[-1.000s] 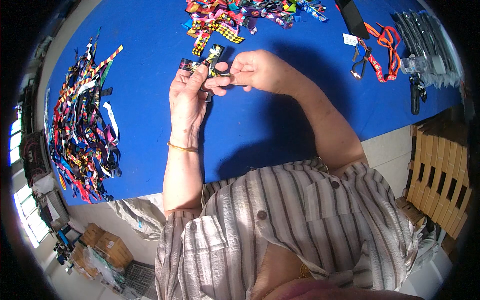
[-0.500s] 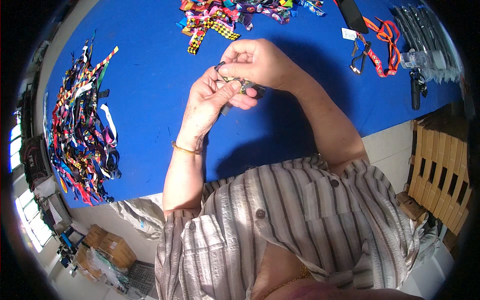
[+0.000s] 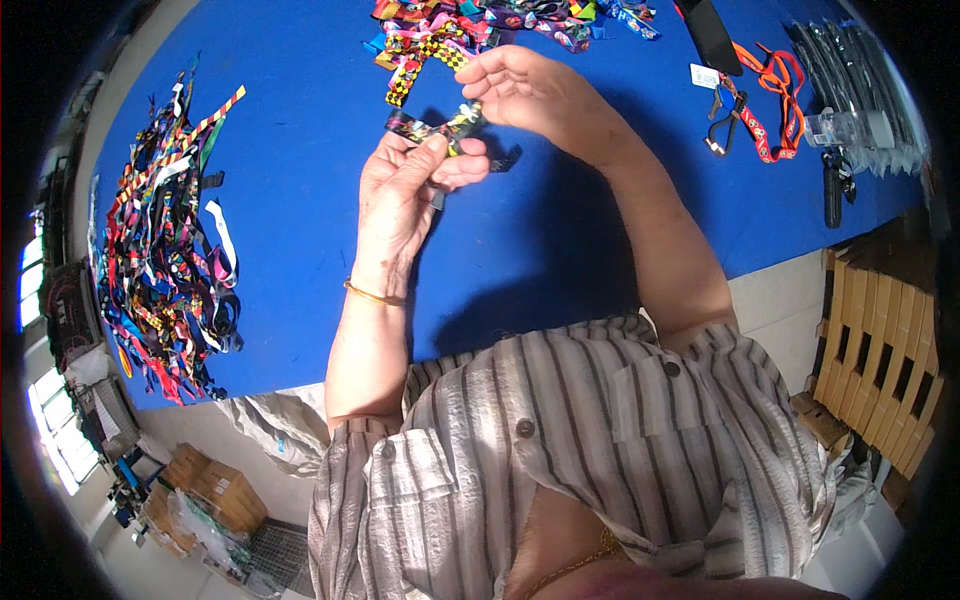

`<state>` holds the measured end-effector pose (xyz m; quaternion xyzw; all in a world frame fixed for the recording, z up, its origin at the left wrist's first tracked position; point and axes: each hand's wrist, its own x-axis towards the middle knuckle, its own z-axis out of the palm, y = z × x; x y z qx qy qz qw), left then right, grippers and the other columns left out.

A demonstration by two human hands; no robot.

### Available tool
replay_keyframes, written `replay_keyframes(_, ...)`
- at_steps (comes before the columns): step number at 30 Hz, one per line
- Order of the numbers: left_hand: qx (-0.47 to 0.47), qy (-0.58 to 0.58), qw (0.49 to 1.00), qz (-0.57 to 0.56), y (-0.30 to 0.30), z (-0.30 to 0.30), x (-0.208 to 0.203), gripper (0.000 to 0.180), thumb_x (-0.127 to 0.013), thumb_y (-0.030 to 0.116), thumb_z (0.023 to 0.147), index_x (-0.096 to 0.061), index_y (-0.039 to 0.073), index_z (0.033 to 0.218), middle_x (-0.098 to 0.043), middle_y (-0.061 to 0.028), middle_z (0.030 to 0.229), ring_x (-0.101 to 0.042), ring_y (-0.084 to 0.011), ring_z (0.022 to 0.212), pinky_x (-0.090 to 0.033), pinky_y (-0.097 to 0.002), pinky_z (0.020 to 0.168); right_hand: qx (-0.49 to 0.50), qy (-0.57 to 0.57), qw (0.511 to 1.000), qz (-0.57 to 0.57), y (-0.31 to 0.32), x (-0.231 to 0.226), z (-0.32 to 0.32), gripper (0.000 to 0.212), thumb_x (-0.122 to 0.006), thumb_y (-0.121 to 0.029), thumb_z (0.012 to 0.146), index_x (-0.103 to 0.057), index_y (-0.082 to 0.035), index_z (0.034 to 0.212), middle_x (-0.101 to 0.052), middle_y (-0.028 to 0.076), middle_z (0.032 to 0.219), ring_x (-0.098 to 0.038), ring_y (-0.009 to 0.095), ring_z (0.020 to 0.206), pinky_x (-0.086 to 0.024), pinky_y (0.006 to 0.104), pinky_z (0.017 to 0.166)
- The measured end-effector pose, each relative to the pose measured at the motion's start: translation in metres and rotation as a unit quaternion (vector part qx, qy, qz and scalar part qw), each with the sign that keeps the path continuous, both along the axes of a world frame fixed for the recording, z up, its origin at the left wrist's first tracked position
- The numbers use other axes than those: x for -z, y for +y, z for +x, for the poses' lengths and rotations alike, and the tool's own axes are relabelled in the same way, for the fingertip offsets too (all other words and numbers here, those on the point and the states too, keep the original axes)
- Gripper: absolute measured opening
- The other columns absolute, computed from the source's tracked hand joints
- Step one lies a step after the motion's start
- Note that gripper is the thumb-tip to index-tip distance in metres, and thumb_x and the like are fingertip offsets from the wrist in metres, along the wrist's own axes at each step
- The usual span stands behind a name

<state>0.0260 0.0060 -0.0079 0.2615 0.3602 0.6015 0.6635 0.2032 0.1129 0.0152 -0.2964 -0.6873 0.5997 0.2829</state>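
Between the thumb and fingers of my left hand (image 3: pixel 400 185) is a folded, dark patterned ribbon strap (image 3: pixel 440 132) with yellow and white marks. Its loops stick out above the thumb, and a dark end hangs on the right beside the fingertips. My right hand (image 3: pixel 530 95) is raised just up and to the right of the strap, fingers loosely curled and apart, with nothing seen in them. Whether its thumb brushes the strap's upper loop is hard to see. Beyond both hands lies a pile of folded colourful straps (image 3: pixel 425 50), a yellow-and-black checked one nearest.
A long heap of loose patterned straps (image 3: pixel 165 260) lies at the left of the blue table (image 3: pixel 300 200). At the far right are a dark flat object (image 3: pixel 706 35), a red-orange lanyard (image 3: pixel 765 125) and black items in clear bags (image 3: pixel 850 90). Cardboard boxes (image 3: pixel 228 495) stand on the floor.
My right hand has come off the strap and moved up and away from it. My left hand has shifted slightly left, and the strap's loops now show spread above its thumb.
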Motion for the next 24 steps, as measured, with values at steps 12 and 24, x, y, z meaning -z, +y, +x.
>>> replay_keyframes(12,0.009,0.054,0.998,0.009,-0.001,0.004,-0.003,0.021,-0.056,0.014,0.097,-0.058,-0.005,0.107,-0.070,-0.0184,0.093,-0.071,-0.0220,0.074,-0.057,-0.0300,0.065,-0.050,0.073,0.996,-0.026,-0.010,0.011,-0.011,0.023,-0.051,-0.001,0.094,-0.058,0.001,0.116,-0.062,0.002,0.095,-0.057,0.006,0.081,-0.048,0.0224,0.076)
replay_keyframes(24,-0.070,0.080,0.994,-0.001,0.000,0.009,-0.007,0.013,-0.040,0.009,0.100,-0.050,0.000,0.098,-0.066,-0.0175,0.075,-0.062,-0.0200,0.062,-0.051,-0.0278,0.062,0.054,0.051,0.997,0.028,-0.013,0.027,-0.018,0.017,-0.051,-0.006,0.096,-0.062,-0.001,0.107,-0.053,-0.003,0.070,-0.047,0.003,0.062,-0.040,0.0218,0.055)
